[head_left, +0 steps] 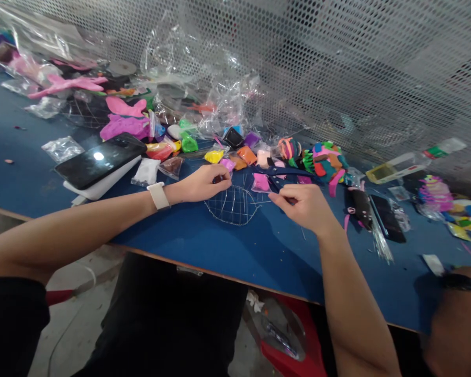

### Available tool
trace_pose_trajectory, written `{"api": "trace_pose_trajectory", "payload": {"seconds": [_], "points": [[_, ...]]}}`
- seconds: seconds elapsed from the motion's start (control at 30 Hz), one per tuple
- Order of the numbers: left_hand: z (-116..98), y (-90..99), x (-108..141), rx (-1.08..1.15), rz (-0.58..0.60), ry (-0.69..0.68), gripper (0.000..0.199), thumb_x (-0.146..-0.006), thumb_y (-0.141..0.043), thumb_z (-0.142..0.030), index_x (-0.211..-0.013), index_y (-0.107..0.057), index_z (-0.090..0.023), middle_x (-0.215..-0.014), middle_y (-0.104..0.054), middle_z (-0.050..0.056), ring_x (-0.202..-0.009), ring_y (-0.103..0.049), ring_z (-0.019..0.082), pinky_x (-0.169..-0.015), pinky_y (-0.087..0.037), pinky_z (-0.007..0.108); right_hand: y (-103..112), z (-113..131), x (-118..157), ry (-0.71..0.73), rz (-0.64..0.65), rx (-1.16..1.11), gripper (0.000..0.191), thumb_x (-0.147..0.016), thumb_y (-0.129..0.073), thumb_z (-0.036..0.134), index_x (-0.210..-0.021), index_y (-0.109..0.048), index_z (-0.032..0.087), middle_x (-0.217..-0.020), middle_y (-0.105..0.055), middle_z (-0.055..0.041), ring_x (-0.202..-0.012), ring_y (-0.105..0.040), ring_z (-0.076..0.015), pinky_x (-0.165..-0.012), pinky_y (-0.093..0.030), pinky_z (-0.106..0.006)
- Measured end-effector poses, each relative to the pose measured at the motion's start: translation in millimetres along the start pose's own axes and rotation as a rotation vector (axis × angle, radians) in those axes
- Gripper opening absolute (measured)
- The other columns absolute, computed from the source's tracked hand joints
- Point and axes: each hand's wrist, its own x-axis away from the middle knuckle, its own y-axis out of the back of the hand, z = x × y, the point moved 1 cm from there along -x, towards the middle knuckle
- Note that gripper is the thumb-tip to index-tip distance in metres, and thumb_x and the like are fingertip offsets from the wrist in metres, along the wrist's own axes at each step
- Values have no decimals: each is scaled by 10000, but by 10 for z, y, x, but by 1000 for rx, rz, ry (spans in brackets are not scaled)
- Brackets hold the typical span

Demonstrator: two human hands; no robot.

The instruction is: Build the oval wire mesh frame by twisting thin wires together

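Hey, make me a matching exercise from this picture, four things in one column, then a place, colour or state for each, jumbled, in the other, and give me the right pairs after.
Things:
1. Wire frame
2. Wristband
3. Tabletop
4. Mesh panel

Descriptions:
A. Blue
B. Upright at the back
C. Off-white
D. Close to the left hand, with a grid inside

Pairs: 1-D, 2-C, 3-A, 4-B

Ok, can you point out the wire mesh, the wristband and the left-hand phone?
Wire mesh (232, 206): head view, middle of its grid.
Wristband (158, 196): head view, middle of its white band.
Left-hand phone (107, 160): head view, middle of its dark face.
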Motion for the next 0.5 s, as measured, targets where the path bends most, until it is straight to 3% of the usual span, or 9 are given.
{"api": "trace_pose_trajectory", "payload": {"seconds": [0.13,0.3,0.5], "points": [[-95,28,49,-93,-73,-108,186,-1043,-601,-371,-1043,-666,-197,-1078,-698,81,-872,-633,181,-824,-523,358,3,-16,1,-80,39,9,611,-1105,-605,535,-620,-391,231,-587,-409,23,-577,-390,-147,-629,-293,-377],[-168,42,96,-146,-37,-303,234,-1063,-614,-427,-1118,-669,-206,-1200,-680,115,-1125,-664,266,-1014,-563,440,-124,136,-19,-121,241,-164,536,-1114,-596,500,-671,-451,235,-616,-426,38,-594,-384,-140,-630,-305,-361],[-83,-29,92,-115,51,-289,564,-1026,-710,-486,-1451,-522,-168,-1348,-676,171,-1243,-679,314,-1085,-578,468,-155,188,-16,-163,383,-332,450,-1128,-564,475,-752,-562,229,-663,-506,37,-621,-421,-133,-629,-339,-339]]}}
